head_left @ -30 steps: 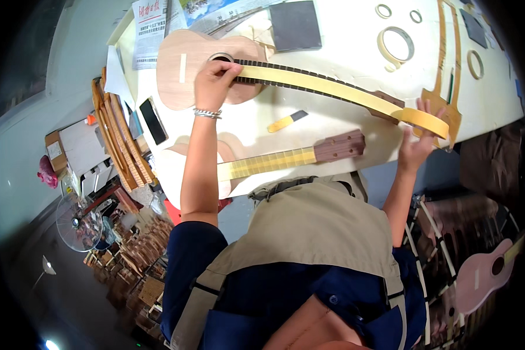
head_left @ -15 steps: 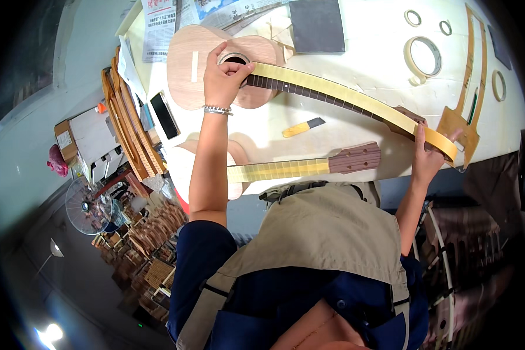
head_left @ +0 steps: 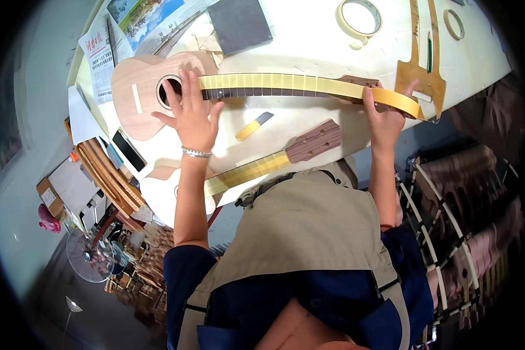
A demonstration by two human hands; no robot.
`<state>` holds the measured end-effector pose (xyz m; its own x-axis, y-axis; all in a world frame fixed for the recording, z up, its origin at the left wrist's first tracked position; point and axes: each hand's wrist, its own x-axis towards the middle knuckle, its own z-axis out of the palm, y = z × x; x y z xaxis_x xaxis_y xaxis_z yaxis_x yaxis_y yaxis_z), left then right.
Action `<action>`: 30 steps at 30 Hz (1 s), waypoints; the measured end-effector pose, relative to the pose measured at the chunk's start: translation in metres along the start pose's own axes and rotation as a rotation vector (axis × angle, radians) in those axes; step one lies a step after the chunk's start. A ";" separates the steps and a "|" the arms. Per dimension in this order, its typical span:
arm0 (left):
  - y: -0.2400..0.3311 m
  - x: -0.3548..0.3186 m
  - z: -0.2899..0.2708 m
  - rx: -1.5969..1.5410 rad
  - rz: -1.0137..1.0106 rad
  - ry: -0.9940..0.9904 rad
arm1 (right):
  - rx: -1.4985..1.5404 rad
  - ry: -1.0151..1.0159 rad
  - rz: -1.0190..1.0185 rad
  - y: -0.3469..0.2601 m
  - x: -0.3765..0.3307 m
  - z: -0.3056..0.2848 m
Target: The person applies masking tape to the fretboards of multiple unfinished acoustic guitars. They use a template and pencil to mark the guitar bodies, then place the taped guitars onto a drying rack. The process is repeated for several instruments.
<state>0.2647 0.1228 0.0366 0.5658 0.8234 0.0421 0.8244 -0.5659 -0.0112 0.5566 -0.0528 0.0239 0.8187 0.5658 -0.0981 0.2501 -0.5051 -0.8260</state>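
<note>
An unfinished ukulele (head_left: 124,116) of bare pale wood lies across the table, its neck pointing right. A strip of yellow masking tape (head_left: 268,81) runs along its fretboard, leaving a dark fretted edge showing. My left hand (head_left: 193,122) lies with fingers spread over the soundhole's right side and the fretboard's end, holding nothing. At the headstock, my right hand (head_left: 385,123) grips the roll of masking tape (head_left: 413,107), from which the strip runs. Nearer me is a second ukulele (head_left: 313,142) with yellow tape on its fretboard, its body partly hidden by my left forearm.
Between the ukuleles lies a yellow tool with a grey end (head_left: 255,126). A phone (head_left: 129,150), newspapers (head_left: 103,64), a dark square sheet (head_left: 240,26), a large tape roll (head_left: 375,26) and a wooden template (head_left: 405,74) surround them. A fan (head_left: 89,256) stands lower left.
My left fingers have let go of the tape's end and spread out. My right hand still holds the roll. The view has shifted, so the table appears turned and moved left.
</note>
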 end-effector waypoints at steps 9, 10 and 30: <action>0.167 -0.004 -0.005 -0.680 0.554 -0.144 | -0.081 0.075 -0.176 0.020 -0.001 0.019; 0.162 -0.005 -0.006 -0.759 0.680 -0.097 | -0.049 0.075 -0.186 0.021 -0.003 0.019; 0.157 0.022 0.004 -1.202 -0.128 -0.343 | 0.043 0.079 -0.259 0.026 0.000 0.025</action>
<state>0.4068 0.0522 0.0314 0.6061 0.7416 -0.2876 0.4408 -0.0122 0.8975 0.5498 -0.0499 -0.0118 0.7683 0.6192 0.1620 0.4360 -0.3210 -0.8407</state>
